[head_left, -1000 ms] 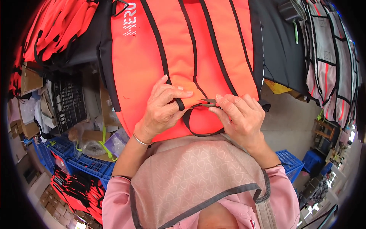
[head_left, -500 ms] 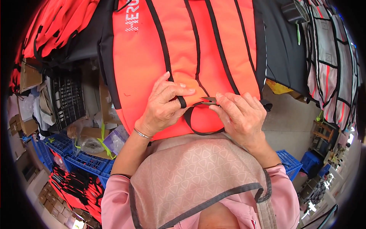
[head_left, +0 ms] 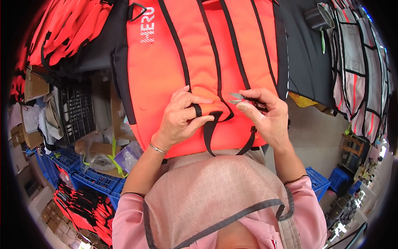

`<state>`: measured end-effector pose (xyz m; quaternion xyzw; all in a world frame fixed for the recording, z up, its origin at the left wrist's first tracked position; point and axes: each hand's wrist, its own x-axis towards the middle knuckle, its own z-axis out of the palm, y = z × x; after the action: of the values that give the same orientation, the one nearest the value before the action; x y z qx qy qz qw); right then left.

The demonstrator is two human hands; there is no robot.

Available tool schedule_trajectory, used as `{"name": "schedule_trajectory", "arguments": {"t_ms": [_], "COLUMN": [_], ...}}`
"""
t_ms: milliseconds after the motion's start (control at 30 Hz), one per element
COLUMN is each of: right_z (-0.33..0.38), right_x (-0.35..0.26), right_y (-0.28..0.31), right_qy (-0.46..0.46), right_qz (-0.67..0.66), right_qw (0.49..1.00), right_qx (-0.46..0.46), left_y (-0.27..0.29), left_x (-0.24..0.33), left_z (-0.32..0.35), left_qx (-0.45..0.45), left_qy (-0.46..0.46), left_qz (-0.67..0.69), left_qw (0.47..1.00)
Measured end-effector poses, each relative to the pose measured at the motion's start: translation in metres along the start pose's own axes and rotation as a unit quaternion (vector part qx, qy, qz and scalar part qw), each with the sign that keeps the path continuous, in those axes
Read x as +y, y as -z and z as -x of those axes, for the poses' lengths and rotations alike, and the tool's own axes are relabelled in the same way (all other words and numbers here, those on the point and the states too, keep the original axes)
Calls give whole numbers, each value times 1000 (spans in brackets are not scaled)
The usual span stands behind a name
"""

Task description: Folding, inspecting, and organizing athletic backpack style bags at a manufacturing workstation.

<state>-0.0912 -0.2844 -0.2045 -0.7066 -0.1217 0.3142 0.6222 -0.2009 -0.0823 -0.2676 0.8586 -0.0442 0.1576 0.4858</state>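
Observation:
A bright orange-red backpack [head_left: 151,85] with black sides lies in front of me, its two padded shoulder straps running down toward me. My left hand [head_left: 178,118] is closed on the lower end of the left shoulder strap [head_left: 209,107], thumb and fingers pinching it beside its black edging. A black webbing strap [head_left: 208,135] hangs from that end. In my right hand [head_left: 267,116] is a pair of thread snips [head_left: 249,100], blades apart and pointing left, a little off the strap end. Another black webbing piece [head_left: 250,141] with a buckle lies below my right hand.
Orange-red items [head_left: 66,29] are heaped at the far left. Blue crates [head_left: 97,178] and a black crate [head_left: 74,110] stand at left. On the dark tabletop [head_left: 304,66] at right are a dark cup [head_left: 319,18] and grey panels with black edging [head_left: 354,62].
My right hand has drawn the snips up and right, away from the strap end, and their blades have spread. The backpack has shifted slightly toward me. My left hand still pinches the strap.

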Motion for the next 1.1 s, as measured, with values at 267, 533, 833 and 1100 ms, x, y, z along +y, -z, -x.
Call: {"name": "schedule_trajectory", "arguments": {"t_ms": [267, 533, 833, 1100], "right_z": [7, 5, 3, -8], "right_x": [4, 6, 4, -5], "right_y": [-1, -2, -2, 4], "right_qy": [282, 287, 278, 286], "right_qz": [406, 424, 445, 435], "right_qw": [867, 857, 850, 854], "right_qx": [67, 59, 39, -11], "left_y": [-3, -3, -2, 1], "left_x": [-3, 0, -4, -4], "left_z": [-1, -3, 0, -2], "left_qx": [13, 17, -5, -19], "left_qy": [14, 13, 8, 7], "left_qz": [-12, -8, -14, -8], "left_qw": [1000, 1000, 1000, 1000]}}
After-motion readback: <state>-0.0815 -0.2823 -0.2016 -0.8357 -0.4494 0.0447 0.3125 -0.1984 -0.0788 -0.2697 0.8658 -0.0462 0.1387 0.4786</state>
